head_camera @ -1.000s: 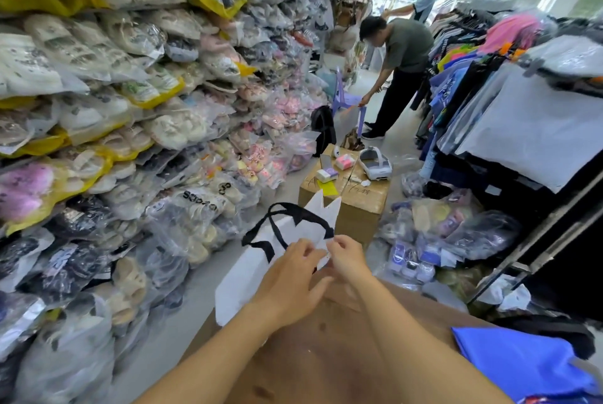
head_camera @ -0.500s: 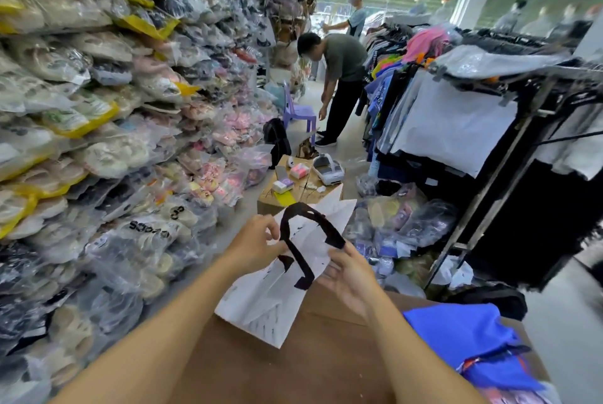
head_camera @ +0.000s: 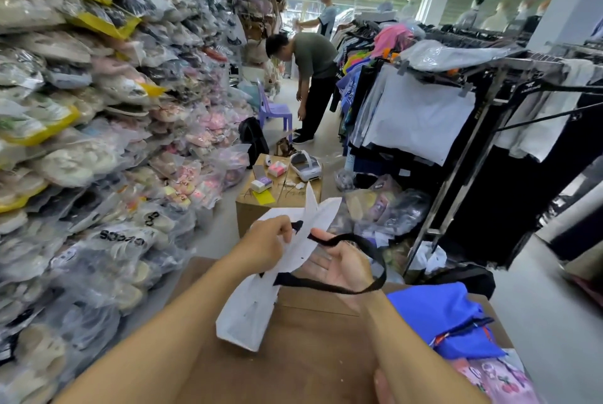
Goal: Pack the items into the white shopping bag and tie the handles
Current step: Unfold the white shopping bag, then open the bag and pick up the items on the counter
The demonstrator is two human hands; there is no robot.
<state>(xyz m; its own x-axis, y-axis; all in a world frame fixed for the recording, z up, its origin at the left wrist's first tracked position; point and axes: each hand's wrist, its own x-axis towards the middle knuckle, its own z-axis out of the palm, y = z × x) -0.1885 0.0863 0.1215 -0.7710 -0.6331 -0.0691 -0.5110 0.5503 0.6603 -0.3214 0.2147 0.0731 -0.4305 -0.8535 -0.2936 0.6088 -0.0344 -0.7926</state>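
Head view: white shopping bag (head_camera: 251, 302) is still folded flat, held up over the brown cardboard surface (head_camera: 303, 348), its bottom edge near or on the cardboard, top corners pointing away from the person. Left hand (head_camera: 267, 245) grips the bag's upper part, fingers curled shut on one black handle (head_camera: 296, 226) w/ the bag edge. Right hand (head_camera: 339, 265) sits palm-up just right of the bag, fingers spread apart; the other black handle (head_camera: 352, 263) loops over its fingertips and round the wrist. No items in the bag. Blue garment (head_camera: 447, 312) lies on the cardboard's right side, w/ a pink printed item (head_camera: 499, 377) beside it, nearer the person. Small cardboard box (head_camera: 277, 198) w/ odds and ends stands on the floor beyond the bag.
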